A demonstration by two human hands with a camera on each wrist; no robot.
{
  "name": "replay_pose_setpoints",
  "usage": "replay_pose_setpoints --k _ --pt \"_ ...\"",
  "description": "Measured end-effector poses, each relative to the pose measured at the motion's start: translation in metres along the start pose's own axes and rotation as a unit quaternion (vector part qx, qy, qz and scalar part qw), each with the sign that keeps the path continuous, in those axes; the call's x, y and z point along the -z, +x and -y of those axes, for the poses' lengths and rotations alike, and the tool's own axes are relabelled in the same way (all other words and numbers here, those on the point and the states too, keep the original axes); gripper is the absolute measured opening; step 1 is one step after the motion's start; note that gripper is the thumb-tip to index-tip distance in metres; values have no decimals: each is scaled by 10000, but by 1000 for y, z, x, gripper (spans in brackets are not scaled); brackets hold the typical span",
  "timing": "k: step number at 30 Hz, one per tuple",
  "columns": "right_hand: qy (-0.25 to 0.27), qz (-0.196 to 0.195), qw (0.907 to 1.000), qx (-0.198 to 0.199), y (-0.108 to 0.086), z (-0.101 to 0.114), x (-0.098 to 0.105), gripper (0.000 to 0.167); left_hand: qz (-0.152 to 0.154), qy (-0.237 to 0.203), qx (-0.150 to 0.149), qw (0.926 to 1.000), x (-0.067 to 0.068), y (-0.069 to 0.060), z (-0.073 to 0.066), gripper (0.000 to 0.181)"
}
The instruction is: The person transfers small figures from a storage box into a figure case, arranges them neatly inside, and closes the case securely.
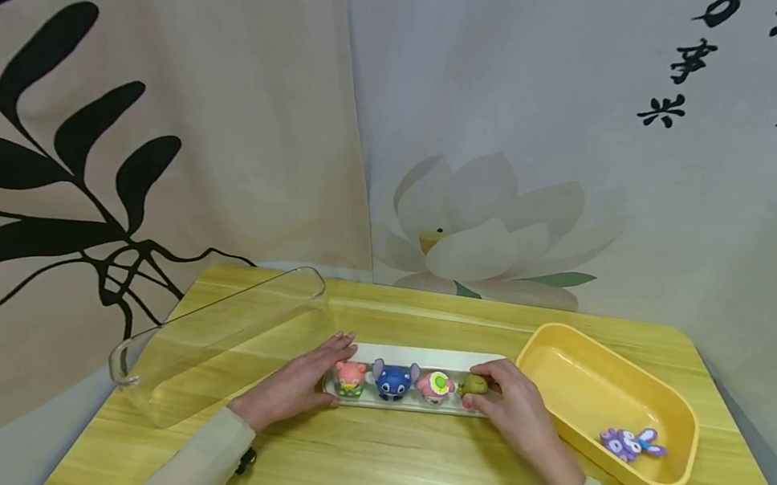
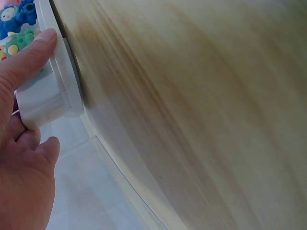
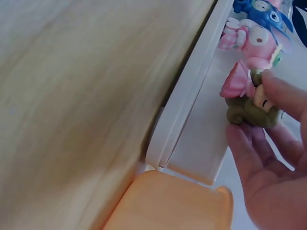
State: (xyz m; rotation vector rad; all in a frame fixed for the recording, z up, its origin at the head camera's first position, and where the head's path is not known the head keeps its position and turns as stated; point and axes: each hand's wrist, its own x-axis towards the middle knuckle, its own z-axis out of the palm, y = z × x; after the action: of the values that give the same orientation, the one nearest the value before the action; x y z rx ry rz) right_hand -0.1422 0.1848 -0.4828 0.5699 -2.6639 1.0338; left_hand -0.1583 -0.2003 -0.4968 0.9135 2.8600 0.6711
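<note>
A long white tray (image 1: 411,355) lies on the table with a row of small toy figurines on it. From the left stand a pink pig-like figurine (image 1: 350,380), a blue big-eared one (image 1: 392,382) and a pink one (image 1: 434,387) with a green and yellow round top. My left hand (image 1: 294,383) holds the tray's left end, thumb over the rim in the left wrist view. At the right end, my right hand (image 1: 521,408) pinches an olive-haired figurine (image 3: 252,111) in a pink dress between thumb and fingers. Whether its base touches the tray I cannot tell.
A yellow basin (image 1: 583,380) stands right of the tray, close to the right hand, with a purple figurine (image 1: 633,445) lying in it. On the left, a large transparent cover (image 1: 229,352) rests tilted across the table's left edge. Printed curtains hang behind the wooden table (image 1: 390,469).
</note>
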Motion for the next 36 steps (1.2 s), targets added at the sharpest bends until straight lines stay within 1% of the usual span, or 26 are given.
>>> replay_pose_setpoints --k 3,11,20,28,32,36 --pt "-125 -55 9998 132 0 -1 -3 36 9 9 2 10000 1 0 0 91" --pt "-419 -152 9988 224 0 -1 -8 35 39 -88 38 9999 0 0 0 91" --pt "-755 -208 9960 429 0 -2 -13 34 15 -60 -38 10000 0 0 0 91" --pt "-960 -148 9943 451 0 -1 -14 37 -3 -35 -45 10000 0 0 0 91" --pt "-883 -79 9955 338 1 -1 -14 38 10 -46 -22 10000 0 0 0 91" --pt "-797 2 9966 228 1 0 -11 42 6 -48 -6 10000 0 1 0 92"
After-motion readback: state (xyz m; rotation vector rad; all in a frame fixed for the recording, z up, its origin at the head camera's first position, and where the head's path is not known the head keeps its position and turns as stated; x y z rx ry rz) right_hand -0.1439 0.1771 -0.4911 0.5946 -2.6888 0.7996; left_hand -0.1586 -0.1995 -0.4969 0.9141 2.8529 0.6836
